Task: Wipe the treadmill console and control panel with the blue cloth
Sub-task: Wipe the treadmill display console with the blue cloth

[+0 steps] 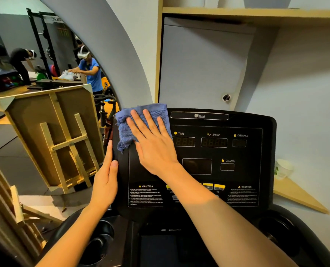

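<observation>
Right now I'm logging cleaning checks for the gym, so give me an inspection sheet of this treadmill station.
Surface: treadmill console, black, displays dark, CAUTION labels at both lower corners.
Job's things: blue cloth spread flat on the console's upper-left corner.
Clutter: white cup on the wooden ledge to the right.
Hands: right hand lies flat on the cloth, fingers spread; left hand rests open against the console's left edge.
Cables: nothing seen.
Surroundings: wooden easel to the left; grey cabinet door behind the console; two people farther back.
</observation>
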Tool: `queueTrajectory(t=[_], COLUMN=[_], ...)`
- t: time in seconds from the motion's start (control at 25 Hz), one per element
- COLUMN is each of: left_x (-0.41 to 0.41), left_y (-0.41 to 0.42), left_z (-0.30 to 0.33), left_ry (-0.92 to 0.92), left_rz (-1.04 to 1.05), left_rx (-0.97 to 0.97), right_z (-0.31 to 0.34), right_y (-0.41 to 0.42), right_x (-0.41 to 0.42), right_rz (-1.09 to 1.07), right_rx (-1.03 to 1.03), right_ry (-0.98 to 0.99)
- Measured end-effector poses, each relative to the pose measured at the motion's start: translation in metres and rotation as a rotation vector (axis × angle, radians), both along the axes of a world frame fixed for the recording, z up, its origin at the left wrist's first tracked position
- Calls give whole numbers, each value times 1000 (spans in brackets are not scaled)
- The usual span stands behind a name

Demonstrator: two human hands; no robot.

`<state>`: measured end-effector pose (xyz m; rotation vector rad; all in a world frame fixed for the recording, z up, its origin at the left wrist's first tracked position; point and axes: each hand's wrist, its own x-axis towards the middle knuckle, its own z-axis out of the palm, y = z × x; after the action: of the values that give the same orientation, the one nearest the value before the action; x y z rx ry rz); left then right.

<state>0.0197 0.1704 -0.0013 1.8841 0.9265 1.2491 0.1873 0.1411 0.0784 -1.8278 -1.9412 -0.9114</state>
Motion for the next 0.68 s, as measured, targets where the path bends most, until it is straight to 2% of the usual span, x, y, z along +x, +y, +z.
queueTrajectory(t=[0.68], left_x=[10], left_y=[-4], left_z=[-3], left_ry=[-42], left_rz=[24], left_rx=[21], right_z=[17], right_y=[-85], right_x=[179], right_rz=[-243], right_rx=[38], right_ry=[92])
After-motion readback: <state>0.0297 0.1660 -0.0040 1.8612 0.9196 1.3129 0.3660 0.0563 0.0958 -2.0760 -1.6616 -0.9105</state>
